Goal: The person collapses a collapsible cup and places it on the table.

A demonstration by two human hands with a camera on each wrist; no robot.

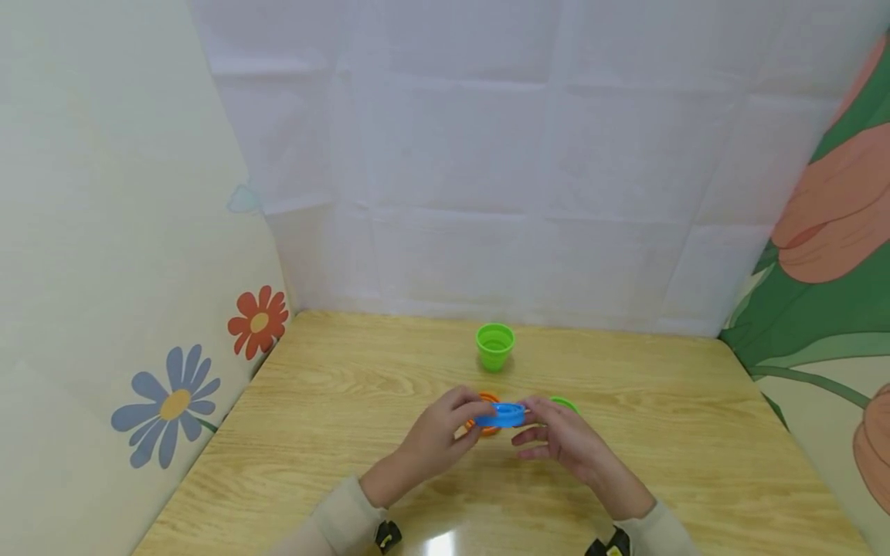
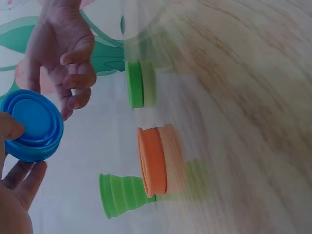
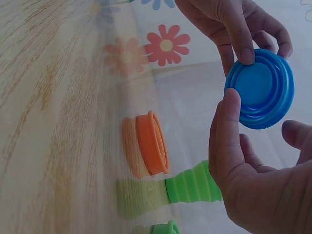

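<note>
A collapsible blue cup (image 1: 510, 416), folded flat into a ringed disc, is held up over the table. My left hand (image 1: 439, 435) pinches its left side, the thumb lying on the ringed face in the right wrist view. On the other side, my right hand (image 1: 572, 445) has its index finger (image 3: 230, 109) at the cup's rim, while the remaining fingers spread loosely below. Beneath and beyond the hands sits a flattened orange cup (image 2: 155, 161), partly hidden in the head view. A flattened green cup (image 2: 135, 85) lies behind the right hand.
Farther back on the wooden table (image 1: 348, 378) an expanded green cup (image 1: 495, 347) stands upright. A white sheet (image 1: 445, 154) hangs along the table's back edge. Flower-patterned panels (image 1: 104, 232) border both sides.
</note>
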